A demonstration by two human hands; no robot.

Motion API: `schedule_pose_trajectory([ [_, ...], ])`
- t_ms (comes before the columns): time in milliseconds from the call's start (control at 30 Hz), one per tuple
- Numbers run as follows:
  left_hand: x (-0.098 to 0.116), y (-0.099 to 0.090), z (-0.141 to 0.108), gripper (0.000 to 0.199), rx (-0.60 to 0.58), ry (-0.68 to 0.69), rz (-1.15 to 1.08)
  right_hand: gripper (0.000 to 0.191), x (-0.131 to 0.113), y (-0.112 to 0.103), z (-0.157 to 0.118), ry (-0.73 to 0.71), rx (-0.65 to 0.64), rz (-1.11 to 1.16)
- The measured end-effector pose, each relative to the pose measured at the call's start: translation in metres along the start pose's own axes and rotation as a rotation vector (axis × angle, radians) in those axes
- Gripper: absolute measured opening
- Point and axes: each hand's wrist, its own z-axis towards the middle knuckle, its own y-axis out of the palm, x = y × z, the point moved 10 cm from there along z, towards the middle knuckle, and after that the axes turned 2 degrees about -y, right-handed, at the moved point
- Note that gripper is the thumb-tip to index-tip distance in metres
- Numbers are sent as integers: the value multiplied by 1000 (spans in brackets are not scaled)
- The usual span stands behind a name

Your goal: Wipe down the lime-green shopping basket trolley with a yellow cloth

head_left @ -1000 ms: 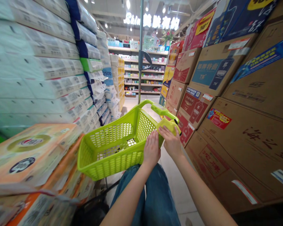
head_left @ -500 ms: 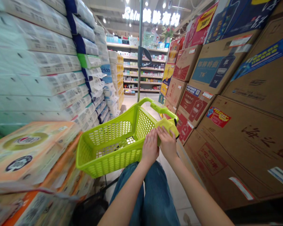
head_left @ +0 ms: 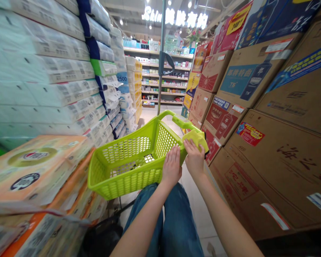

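A lime-green shopping basket cart [head_left: 128, 178] with perforated sides stands in front of my knees, its handle toward the far right. My left hand [head_left: 172, 166] rests on the near rim close to the handle end, fingers stretched out and side by side. A yellow cloth [head_left: 198, 138] with a dark edge lies over the base of the handle. My right hand [head_left: 194, 157] has its fingers bent over this cloth, pressing it to the green plastic. The thumb side of the right hand is partly hidden.
Tissue packs [head_left: 50, 71] are stacked high on the left, with orange packs [head_left: 34, 167] lower down. Cartons [head_left: 256, 142] wall the right side. A thin metal pole [head_left: 160, 85] with a grey bracket rises beyond the cart. Stocked shelves [head_left: 164, 75] stand at the aisle's far end.
My right hand and the cloth have slid right and slightly down along the handle side, away from my left hand. My left hand stays on the rim.
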Motion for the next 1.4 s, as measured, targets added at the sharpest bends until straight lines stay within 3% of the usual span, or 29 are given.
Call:
schedule_pose_trajectory([
  [67, -1, 0, 0, 81, 3, -4, -6, 62, -18, 2, -11, -65, -17, 33],
  [133, -1, -1, 0, 81, -1, -7, -15, 62, -20, 1, -14, -118, -41, 49],
  [233, -1, -2, 0, 84, -12, -10, -25, 64, 9, -7, -2, -128, -60, 50],
  [367, -1, -2, 1, 87, -22, -13, -33, 63, 65, -19, 24, 60, -16, 59],
  [433, -1, -1, 1, 87, -18, -19, -34, 62, 70, -17, 28, 127, -20, 40],
  [533, -1, -1, 1, 87, -8, -16, -40, 62, 42, -8, 19, 136, -43, -13],
  [700, -1, -1, 0, 82, -4, -8, -45, 61, -19, 2, -9, -20, -82, 14],
  [767, -2, -1, 1, 81, -15, -10, -44, 62, -20, 0, -11, -84, -103, 49],
  [867, -2, -2, 1, 84, -30, -12, -37, 64, 8, -10, 1, -123, -123, 73],
  [967, 0, -3, 1, 87, -28, -11, -31, 64, 49, -20, 22, -16, -77, 56],
  [1033, 0, -3, 1, 89, -22, -10, -28, 63, 60, -20, 28, 62, -45, 46],
  [1133, 0, -3, 0, 90, -11, -10, -31, 62, 42, -14, 22, 105, -15, 36],
  [1300, -2, -2, 0, 85, -6, -3, -36, 57, -19, 0, -6, -11, -39, 64],
  [1400, -2, -2, 0, 84, -16, 1, -26, 59, -18, -1, -9, -87, -74, 78],
])
